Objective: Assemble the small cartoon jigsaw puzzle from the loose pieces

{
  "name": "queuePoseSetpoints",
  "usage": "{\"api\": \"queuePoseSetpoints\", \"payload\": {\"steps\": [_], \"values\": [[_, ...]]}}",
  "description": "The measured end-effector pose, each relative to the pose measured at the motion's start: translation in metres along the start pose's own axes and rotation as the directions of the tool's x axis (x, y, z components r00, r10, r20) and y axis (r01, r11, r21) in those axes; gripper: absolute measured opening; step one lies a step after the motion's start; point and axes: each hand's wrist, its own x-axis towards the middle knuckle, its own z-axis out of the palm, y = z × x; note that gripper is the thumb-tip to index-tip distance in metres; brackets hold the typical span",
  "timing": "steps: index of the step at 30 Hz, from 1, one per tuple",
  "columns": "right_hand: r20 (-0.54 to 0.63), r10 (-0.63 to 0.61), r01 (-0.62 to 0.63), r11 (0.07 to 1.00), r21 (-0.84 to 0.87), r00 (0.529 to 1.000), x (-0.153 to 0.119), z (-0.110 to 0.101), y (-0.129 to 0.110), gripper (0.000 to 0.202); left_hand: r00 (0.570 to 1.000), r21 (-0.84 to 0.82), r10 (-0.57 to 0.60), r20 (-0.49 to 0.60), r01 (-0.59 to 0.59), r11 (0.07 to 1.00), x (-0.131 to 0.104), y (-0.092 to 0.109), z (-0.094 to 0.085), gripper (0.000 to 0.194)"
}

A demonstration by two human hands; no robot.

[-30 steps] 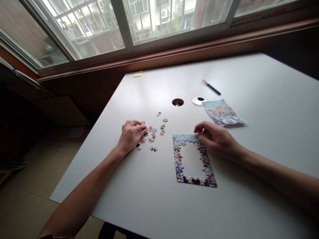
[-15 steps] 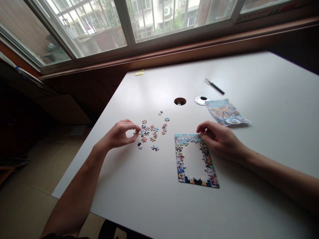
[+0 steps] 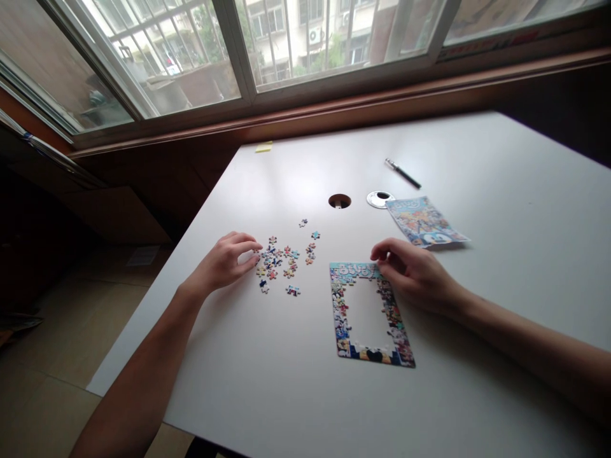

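Puzzle [image 3: 342, 318] is laid flat on the surface [image 3: 267, 381], its far right corner met by the curled right hand [image 3: 420, 275], perhaps for steadying, though any pinch cannot be told, while pieces [image 3: 287, 252] are spread, likely for easy viewing, beside the left hand [image 3: 223, 262], its fingers parted.

daylight from window [image 3: 305, 44] | glare on far tabletop [image 3: 291, 168] | floor [image 3: 90, 312] dim | soft shadows
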Motion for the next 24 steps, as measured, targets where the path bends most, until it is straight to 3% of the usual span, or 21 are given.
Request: {"api": "queuePoseSetpoints", "payload": {"steps": [24], "values": [[-0.01,0.011,-0.011,0.999,0.034,1.0,0.0011,0.0004,-0.0049,0.019,0.998,-0.032,-0.02,0.054,0.022,0.999,-0.0016,-0.0068,0.0058,0.025]]}}
